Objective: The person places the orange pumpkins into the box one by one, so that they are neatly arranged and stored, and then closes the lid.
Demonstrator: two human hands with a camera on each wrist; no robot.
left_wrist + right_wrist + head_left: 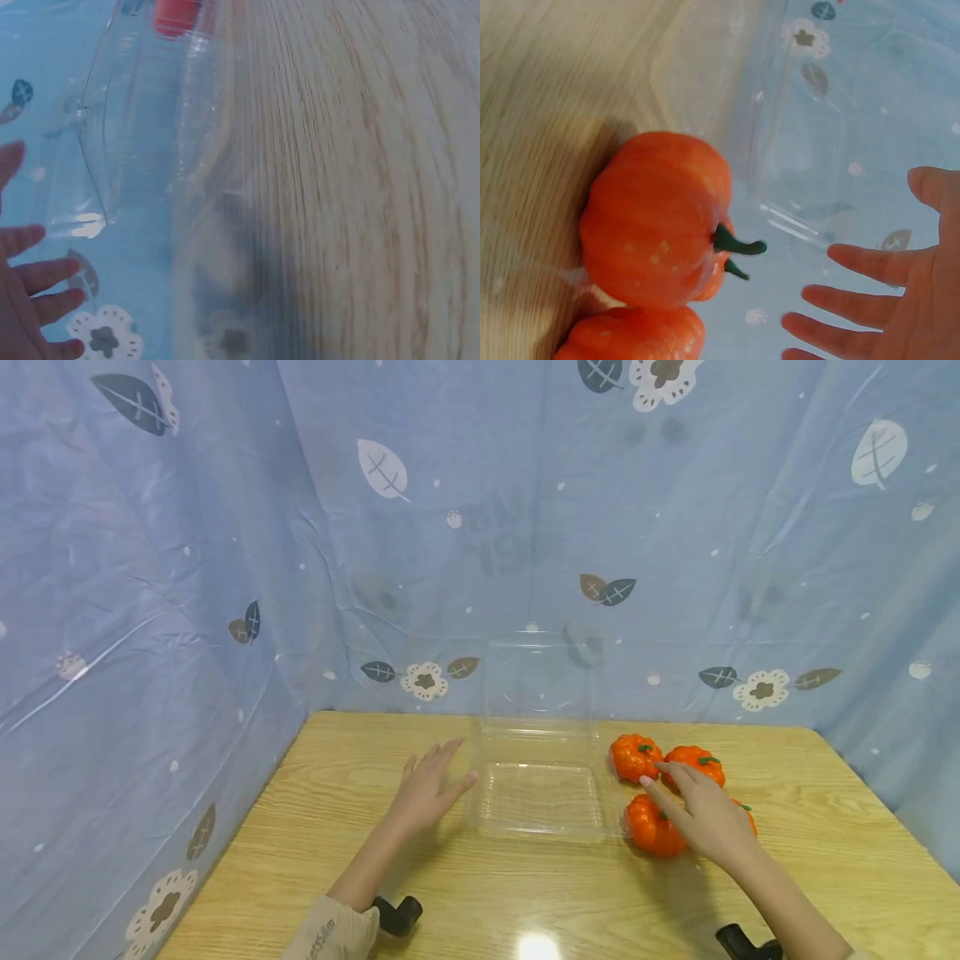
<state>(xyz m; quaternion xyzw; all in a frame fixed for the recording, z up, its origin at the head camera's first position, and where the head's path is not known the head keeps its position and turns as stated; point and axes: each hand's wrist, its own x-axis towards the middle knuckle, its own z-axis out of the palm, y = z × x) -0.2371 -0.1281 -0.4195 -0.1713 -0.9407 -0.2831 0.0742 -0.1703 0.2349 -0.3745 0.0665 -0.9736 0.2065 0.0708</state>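
Observation:
A clear plastic box [540,797] lies on the table, its hinged lid [538,677] raised at the back. Just left of it, my left hand [423,789] hovers with fingers spread, holding nothing. Several orange toy pumpkins with green stems sit right of the box: one at the back left [636,757], one at the back right [697,764], one in front [652,827]. Another pumpkin [746,814] is mostly hidden behind my right hand [708,814]. That hand is above the group, fingers extended; the right wrist view shows a gap between its fingers and the nearest pumpkin [660,217].
The wooden table [450,885] meets a blue curtain [465,527] with leaf and flower prints at the back and left. Black wrist mounts [399,916] show beneath both forearms. Light glares off the table's front.

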